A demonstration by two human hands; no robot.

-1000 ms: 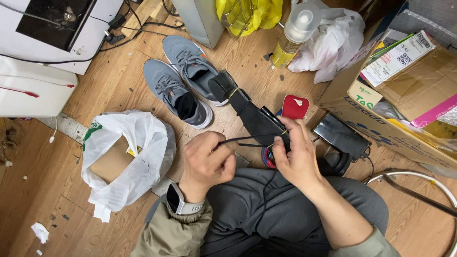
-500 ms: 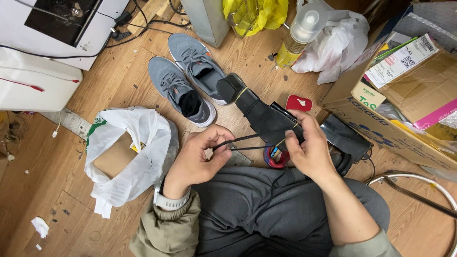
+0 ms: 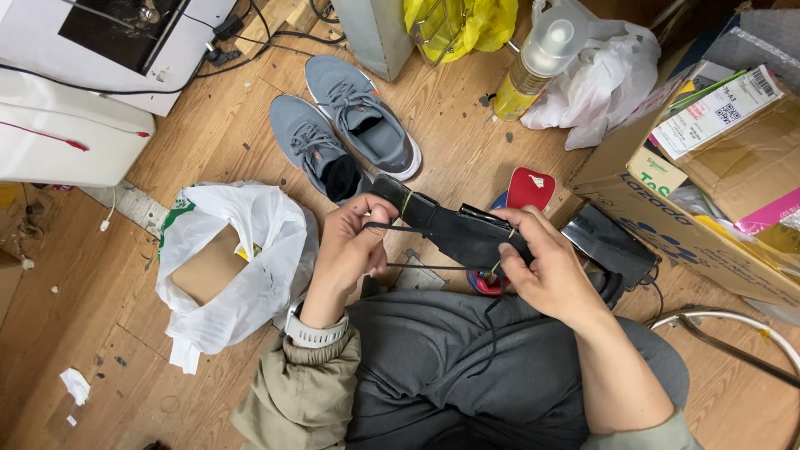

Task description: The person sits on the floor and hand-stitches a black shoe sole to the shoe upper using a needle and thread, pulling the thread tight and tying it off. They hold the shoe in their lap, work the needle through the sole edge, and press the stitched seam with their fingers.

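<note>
Both hands are working over the lap, and compared with a second ago they are sitting farther apart. Her left hand (image 3: 354, 246) is closing its fingers around the near end of a long, flat black insole-shaped piece (image 3: 454, 229), pinching a thin black cord (image 3: 433, 267) against it where a yellowish band is wrapping the piece. Across from it, the right hand (image 3: 546, 271) is gripping the far end of the same piece, with thumb and forefinger pressed shut on the cord there. Half a second ago the cord was hanging in a loose angle between the hands; now it is running in a nearly straight line under the piece, so it seems to be getting drawn taut. From how things lie, the binding step looks under way rather than finished, since a loose tail of cord is trailing down over the dark grey trousers (image 3: 467, 375).

Held just above the knees, the piece is pointing toward a pair of grey mesh running shoes (image 3: 350, 133) standing on the wooden plank floor (image 3: 208, 133). Partly hidden behind the right hand, a red rounded object (image 3: 531, 187) and a black glossy box-like item (image 3: 608, 246) are lying near a brown cardboard box (image 3: 667, 217). Beside the left forearm, a white plastic bag (image 3: 242, 258) is sitting open around a piece of cardboard.
</note>
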